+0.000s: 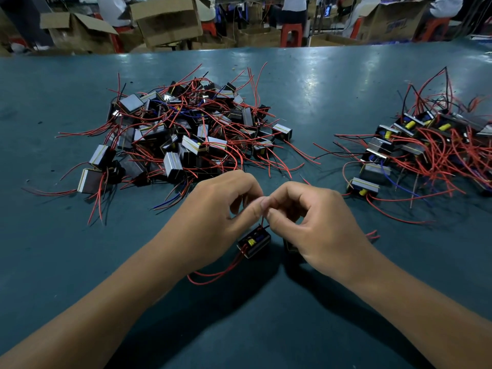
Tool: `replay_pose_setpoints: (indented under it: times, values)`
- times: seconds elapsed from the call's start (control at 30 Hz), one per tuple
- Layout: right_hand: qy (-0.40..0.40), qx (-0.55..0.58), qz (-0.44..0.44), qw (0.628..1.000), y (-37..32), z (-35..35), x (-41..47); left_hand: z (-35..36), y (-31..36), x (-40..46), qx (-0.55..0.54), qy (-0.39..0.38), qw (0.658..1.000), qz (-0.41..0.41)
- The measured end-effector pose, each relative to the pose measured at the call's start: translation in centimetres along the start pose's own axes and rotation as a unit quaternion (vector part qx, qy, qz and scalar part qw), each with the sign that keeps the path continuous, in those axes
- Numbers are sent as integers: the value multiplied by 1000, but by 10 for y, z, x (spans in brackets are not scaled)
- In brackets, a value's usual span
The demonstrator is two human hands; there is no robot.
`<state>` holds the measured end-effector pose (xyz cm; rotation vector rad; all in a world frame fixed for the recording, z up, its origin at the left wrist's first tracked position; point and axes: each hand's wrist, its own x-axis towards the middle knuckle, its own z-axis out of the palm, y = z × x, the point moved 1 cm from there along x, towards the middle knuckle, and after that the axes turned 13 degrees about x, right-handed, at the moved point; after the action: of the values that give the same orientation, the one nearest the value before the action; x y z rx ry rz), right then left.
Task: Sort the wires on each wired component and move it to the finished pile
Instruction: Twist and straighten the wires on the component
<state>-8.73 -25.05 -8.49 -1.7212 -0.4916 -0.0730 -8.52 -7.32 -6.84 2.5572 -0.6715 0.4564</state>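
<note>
A small black wired component (pixel 254 242) with a yellow part on top lies on the green table (pixel 292 83), just below my two hands. Its red wires (pixel 213 275) trail out toward me on the left. My left hand (pixel 215 211) and my right hand (pixel 311 219) meet fingertip to fingertip above it, both pinching a thin red wire that rises from the component. A second dark component (pixel 290 247) sits mostly hidden under my right hand. A large pile of wired components (pixel 181 134) lies at the centre left. A smaller pile (pixel 420 150) lies at the right.
Cardboard boxes (pixel 165 20), red stools (pixel 291 33) and seated people line the far side beyond the table's edge. Loose red wire ends (pixel 372 234) stick out on the table right of my right hand.
</note>
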Motion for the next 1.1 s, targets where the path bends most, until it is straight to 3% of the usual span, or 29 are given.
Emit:
replay_pose_setpoints:
  times: [0.1, 0.27, 0.47, 0.57, 0.67, 0.77, 0.93, 1.1]
  values:
    - [-3, -5, -2, 1000, 1, 1, 0, 0, 3, -2, -14, -10, 1000, -23]
    - [-15, -34, -25, 999, -1, 1, -1, 7, 5, -6, -110, -33, 984, -135]
    - [-35, -67, -52, 996, -2, 1, 0, 9, 0, -6, -253, -37, 943, -214]
    - [-37, -52, -42, 997, -1, -3, 1, -3, -10, -6, -240, -44, 961, -132]
    - [-50, -31, -22, 998, 2, -7, 2, -13, -21, -5, -114, -19, 993, 9]
    - [-81, -7, -14, 997, 4, -7, 2, -12, -25, -4, -13, 19, 993, 115]
    - [-105, 18, -10, 994, 5, -7, 3, -11, -23, -2, 39, 63, 983, 166]
    - [-119, -3, -19, 993, 5, -6, 2, -14, -21, -2, 88, 61, 974, 198]
